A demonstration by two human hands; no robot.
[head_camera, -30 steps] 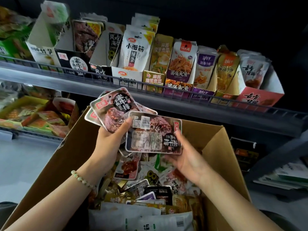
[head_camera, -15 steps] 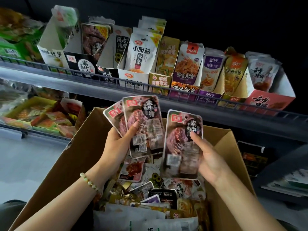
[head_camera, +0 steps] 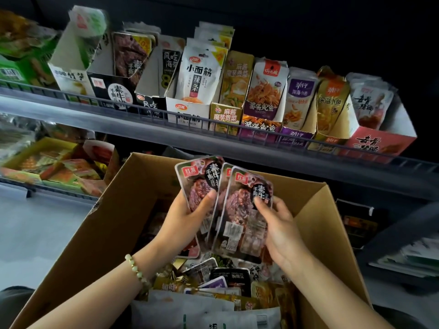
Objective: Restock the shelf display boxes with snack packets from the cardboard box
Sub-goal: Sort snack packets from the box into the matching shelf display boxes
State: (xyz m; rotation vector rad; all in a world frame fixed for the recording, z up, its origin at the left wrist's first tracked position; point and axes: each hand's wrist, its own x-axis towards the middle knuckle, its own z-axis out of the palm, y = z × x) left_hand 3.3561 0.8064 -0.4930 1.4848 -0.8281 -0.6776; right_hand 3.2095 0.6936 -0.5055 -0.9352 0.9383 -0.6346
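Head view, centre frame: left hand (head_camera: 187, 216) and right hand (head_camera: 279, 230) both grip a fan of dark snack packets (head_camera: 237, 205) above the cardboard box (head_camera: 332, 224); squaring them into one upright stack should ease slotting into the matching black display box (head_camera: 114, 92) upper left.

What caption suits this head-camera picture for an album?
Left hand and right hand hold matching snack packets above the cardboard box, below the shelf display boxes.
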